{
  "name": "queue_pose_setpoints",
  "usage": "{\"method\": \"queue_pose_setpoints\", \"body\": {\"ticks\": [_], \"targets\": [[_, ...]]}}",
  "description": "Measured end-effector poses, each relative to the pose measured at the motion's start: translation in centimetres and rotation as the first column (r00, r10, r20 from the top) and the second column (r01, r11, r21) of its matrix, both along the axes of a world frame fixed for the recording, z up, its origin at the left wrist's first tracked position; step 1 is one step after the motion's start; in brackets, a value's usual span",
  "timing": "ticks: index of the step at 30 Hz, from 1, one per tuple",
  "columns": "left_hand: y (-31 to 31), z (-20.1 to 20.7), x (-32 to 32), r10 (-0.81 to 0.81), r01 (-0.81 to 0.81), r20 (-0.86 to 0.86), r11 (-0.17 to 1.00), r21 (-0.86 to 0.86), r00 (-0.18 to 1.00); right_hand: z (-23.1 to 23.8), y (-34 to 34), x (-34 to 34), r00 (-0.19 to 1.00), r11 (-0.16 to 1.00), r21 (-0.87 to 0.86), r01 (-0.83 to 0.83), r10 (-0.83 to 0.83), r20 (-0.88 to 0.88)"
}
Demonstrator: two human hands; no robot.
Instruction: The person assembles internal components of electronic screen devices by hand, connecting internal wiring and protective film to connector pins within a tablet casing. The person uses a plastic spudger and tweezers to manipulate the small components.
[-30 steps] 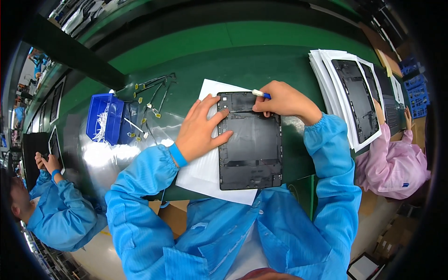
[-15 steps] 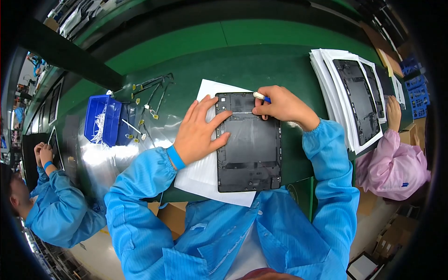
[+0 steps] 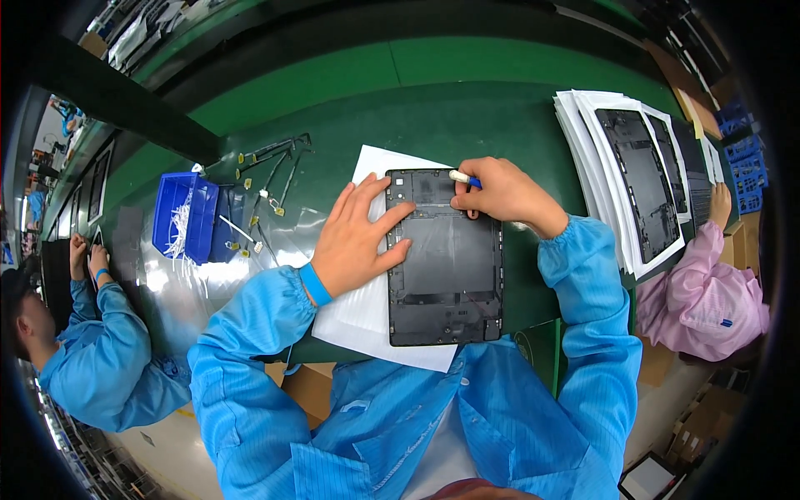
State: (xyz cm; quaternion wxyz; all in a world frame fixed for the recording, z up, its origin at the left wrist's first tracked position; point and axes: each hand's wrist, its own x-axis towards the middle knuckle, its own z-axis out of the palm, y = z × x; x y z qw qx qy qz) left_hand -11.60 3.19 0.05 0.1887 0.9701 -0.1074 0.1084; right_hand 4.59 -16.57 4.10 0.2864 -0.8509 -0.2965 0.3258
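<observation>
A black tablet back housing (image 3: 446, 258) lies on white foam sheets (image 3: 350, 321) in front of me. My left hand (image 3: 358, 237) rests flat with spread fingers across the housing's left edge, a wristband at its cuff. Over the upper right part of the housing, my right hand (image 3: 500, 193) grips a short blue pen-like tool (image 3: 473, 181) with a white end (image 3: 457, 176) pointing left. Its lower end is hidden under the fingers, so I cannot tell whether it touches the housing.
Left on the green table stand a blue bin (image 3: 185, 218) of thin white strips and several black cables (image 3: 271, 179) with yellow tags. A stack of housings between white sheets (image 3: 637, 183) lies right. A person in blue (image 3: 104, 350) sits left, one in pink (image 3: 700, 296) right.
The tool's white end has shifted slightly left and down. My left hand stays in place. The left neighbour's hands have moved apart, and the right neighbour's hand has moved outward.
</observation>
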Motion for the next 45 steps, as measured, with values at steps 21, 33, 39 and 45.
{"method": "queue_pose_setpoints", "body": {"ticks": [21,33,39,45], "targets": [[-0.1,0.1,0.0,-0.003,0.003,-0.017,0.999,0.033,1.0,-0.3,-1.3,-1.7,0.855,0.991,-0.129,0.033,0.039,0.518],[-0.2,0.1,-0.1,0.002,-0.002,-0.009,1.0,0.024,1.0,-0.2,-5.6,-1.5,0.781,0.662,0.675,0.325,-0.591,0.204],[-0.2,0.2,-0.1,0.023,-0.023,-0.01,1.0,0.011,1.0,-2.2,-5.8,-2.2,0.797,0.779,0.601,0.178,-0.472,0.377],[-0.3,0.1,-0.2,0.026,-0.026,-0.001,0.999,0.021,1.0,-1.3,-8.9,-7.8,0.807,0.859,0.511,-0.031,-0.28,0.52]]}}
